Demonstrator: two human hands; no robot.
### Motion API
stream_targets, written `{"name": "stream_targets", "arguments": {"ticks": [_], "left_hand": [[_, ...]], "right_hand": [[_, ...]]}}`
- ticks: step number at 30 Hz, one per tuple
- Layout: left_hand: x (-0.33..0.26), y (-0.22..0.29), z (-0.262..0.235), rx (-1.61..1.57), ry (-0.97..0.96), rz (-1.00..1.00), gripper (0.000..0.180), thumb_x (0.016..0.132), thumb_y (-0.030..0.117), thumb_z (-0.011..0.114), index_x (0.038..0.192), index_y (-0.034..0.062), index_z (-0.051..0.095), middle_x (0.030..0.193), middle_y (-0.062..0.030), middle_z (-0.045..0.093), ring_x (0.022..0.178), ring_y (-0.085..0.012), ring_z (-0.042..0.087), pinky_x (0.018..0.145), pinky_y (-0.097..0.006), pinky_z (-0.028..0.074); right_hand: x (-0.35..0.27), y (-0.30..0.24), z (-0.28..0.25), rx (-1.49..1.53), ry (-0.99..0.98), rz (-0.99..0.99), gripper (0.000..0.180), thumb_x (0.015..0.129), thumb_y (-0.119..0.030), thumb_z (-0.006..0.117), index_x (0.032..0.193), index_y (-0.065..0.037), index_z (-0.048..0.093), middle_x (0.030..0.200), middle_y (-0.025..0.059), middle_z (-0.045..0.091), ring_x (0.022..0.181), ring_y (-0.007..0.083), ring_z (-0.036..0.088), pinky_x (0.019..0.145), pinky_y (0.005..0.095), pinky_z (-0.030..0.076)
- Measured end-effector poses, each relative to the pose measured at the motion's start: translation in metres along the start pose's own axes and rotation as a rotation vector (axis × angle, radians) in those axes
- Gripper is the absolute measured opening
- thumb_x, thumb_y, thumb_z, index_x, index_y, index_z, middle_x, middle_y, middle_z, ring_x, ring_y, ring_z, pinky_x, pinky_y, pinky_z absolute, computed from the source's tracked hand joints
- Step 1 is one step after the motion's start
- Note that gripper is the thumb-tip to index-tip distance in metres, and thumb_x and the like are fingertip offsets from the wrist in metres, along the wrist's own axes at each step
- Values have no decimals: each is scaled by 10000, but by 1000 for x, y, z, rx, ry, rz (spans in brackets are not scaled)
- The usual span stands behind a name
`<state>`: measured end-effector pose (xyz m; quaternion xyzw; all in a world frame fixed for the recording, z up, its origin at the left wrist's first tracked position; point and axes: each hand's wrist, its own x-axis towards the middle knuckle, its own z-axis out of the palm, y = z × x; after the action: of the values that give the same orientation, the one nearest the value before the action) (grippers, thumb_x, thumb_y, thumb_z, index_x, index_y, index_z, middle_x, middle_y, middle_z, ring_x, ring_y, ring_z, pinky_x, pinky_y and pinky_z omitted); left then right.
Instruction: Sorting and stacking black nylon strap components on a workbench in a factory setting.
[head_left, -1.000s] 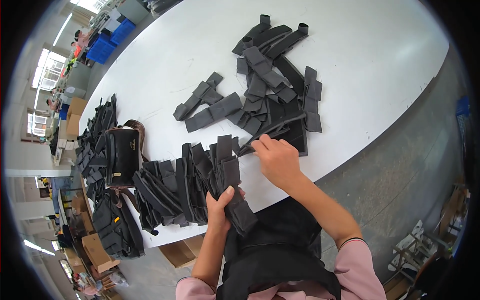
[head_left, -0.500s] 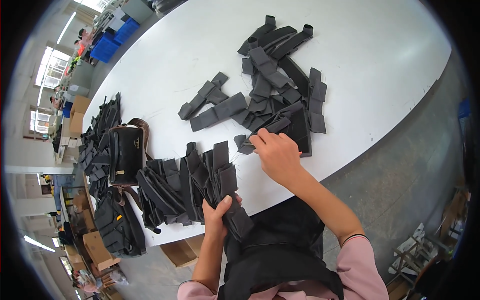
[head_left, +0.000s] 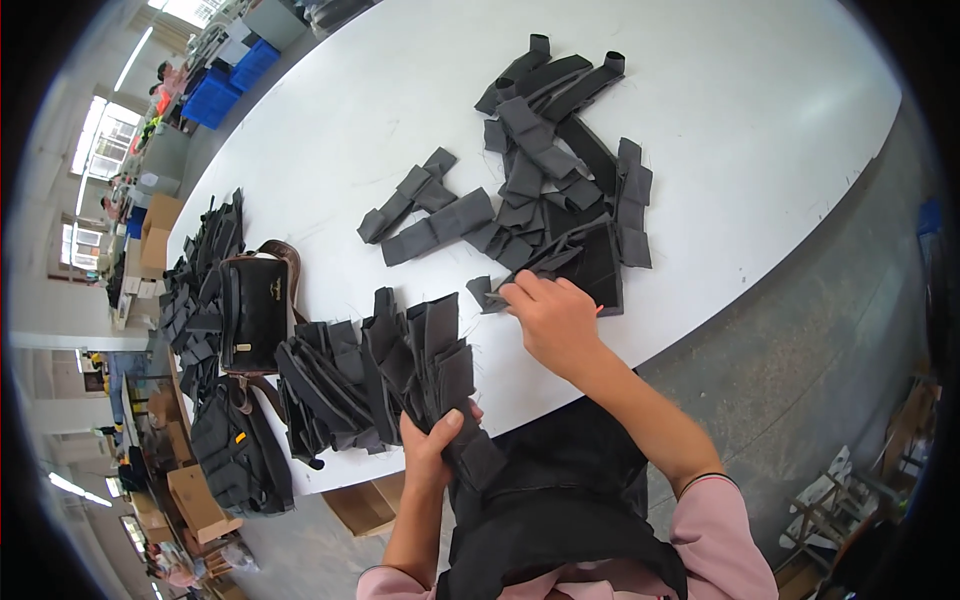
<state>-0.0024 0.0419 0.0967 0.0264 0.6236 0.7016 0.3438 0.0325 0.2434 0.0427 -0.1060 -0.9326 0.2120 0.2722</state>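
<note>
A bundle of folded dark grey fabric strips (head_left: 440,370) is gripped in my left hand (head_left: 432,443), thumb on the front, its lower end leaning over my apron. My right hand (head_left: 556,318) is closed, fingertips pinched at a dark grey fabric strip (head_left: 484,294) at the near side of a loose pile. A thin pale tip shows by those fingertips and a small red bit by the palm; I cannot make out what they belong to. Beyond lies the pile of folded strips (head_left: 535,150), with a flat black piece (head_left: 597,270) under its near end.
Left of my left hand, more strips stand in a stacked row (head_left: 325,380). A black bag (head_left: 255,312) and a dark backpack (head_left: 240,445) sit at the white table's (head_left: 720,130) left edge, beside another heap of strips (head_left: 205,270). A cardboard box (head_left: 365,505) is below the edge.
My right hand has shifted slightly downward, its fingers still pinched at the strip. The upper strips of the bundle in my left hand have fanned apart a little.
</note>
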Motion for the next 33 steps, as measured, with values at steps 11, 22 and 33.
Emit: {"name": "stream_targets", "arguments": {"ticks": [11,22,33], "left_hand": [[181,40,83,1244,-291,529,811,632,249,746,1326,74,364,1120,-210,577,1011,-374,562,846,-404,452],[120,-4,57,240,-488,-203,637,651,192,793,1157,-21,471,931,-113,615,767,-172,610,700,-285,501],[58,-31,39,265,38,-2,635,678,37,731,1218,1,397,965,-111,593,865,-179,591,768,-286,477]], "right_hand": [[-31,7,9,1240,129,1092,405,924,-212,499,1277,-17,461,1036,55,596,780,91,576,573,214,443],[-60,-17,-9,1029,143,588,330,935,-44,427,1261,-26,465,1153,87,522,876,117,559,740,241,472],[-34,27,-45,133,-13,459,292,735,-113,673,992,-66,543,879,54,550,676,247,587,563,321,448]]}}
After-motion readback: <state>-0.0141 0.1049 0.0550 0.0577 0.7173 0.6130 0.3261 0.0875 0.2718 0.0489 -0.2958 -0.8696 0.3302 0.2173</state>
